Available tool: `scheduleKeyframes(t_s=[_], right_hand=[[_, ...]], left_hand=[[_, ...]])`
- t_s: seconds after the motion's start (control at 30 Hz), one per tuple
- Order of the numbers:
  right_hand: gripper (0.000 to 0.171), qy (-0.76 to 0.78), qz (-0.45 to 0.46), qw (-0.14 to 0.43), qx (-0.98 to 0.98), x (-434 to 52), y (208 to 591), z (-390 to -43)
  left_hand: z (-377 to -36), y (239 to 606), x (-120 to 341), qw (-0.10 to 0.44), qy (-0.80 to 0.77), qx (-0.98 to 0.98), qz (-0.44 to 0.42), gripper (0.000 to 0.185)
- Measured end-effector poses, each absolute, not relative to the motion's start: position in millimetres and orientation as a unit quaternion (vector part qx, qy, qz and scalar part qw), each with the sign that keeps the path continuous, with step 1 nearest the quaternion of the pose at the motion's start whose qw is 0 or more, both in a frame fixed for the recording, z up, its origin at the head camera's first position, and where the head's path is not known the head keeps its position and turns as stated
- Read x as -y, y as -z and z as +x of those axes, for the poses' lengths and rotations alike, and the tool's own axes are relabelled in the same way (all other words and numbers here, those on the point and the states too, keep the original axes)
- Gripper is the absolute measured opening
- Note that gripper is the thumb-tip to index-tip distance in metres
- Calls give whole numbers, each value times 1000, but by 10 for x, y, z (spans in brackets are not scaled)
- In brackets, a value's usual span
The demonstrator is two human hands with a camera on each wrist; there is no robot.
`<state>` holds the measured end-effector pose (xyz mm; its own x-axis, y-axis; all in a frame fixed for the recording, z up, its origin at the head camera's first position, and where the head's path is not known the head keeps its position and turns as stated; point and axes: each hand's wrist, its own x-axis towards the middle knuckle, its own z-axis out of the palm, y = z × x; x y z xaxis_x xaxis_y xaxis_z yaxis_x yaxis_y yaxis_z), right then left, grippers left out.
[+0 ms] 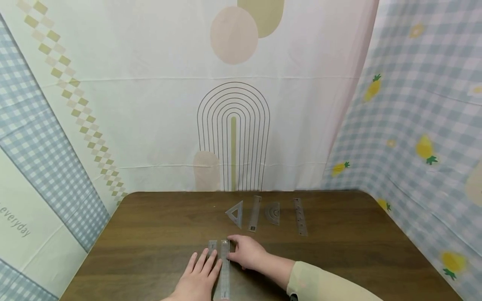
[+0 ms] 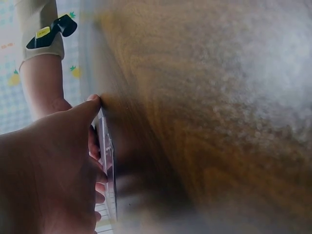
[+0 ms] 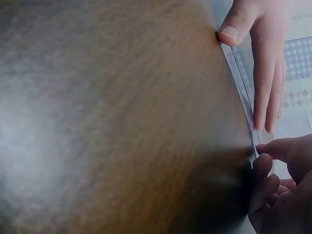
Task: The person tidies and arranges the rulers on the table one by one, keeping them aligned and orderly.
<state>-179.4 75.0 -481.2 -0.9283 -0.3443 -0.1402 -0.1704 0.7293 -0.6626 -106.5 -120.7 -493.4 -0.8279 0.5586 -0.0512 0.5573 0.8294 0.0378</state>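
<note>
A long clear ruler (image 1: 224, 271) lies lengthwise on the brown table (image 1: 150, 234) near its front edge. A shorter clear ruler (image 1: 212, 246) lies just to its left. My left hand (image 1: 205, 261) rests flat with straight fingers beside the long ruler (image 3: 241, 83), fingertips at the short one. My right hand (image 1: 236, 247) has its fingers curled at the long ruler's far end, with the tips pinching its edge. In the wrist views the left hand (image 2: 58, 165) and the right hand (image 3: 273, 165) sit on either side of the ruler (image 2: 108, 161).
Further back on the table a clear triangle (image 1: 235, 213), a ruler (image 1: 255, 213), a protractor (image 1: 273, 212) and another ruler (image 1: 300, 216) lie in a row. Patterned cloth walls (image 1: 233, 104) enclose the table on the left, back and right.
</note>
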Motion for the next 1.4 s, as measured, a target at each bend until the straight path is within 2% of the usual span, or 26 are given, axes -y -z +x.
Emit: scheduleKeyframes(t_s=[0.57, 0.87, 1.4], right_hand=[[56, 330, -129, 133, -926, -794, 4797, -1737], [56, 327, -124, 136, -927, -795, 4824, -1742], [56, 329, -123, 133, -927, -780, 4821, -1727]], left_hand=[[-1099, 4935, 1199, 72, -16, -958, 278, 101], [-1088, 4952, 1236, 44, -20, -957, 288, 108], [-1103, 4965, 1255, 45, -28, -956, 288, 108]])
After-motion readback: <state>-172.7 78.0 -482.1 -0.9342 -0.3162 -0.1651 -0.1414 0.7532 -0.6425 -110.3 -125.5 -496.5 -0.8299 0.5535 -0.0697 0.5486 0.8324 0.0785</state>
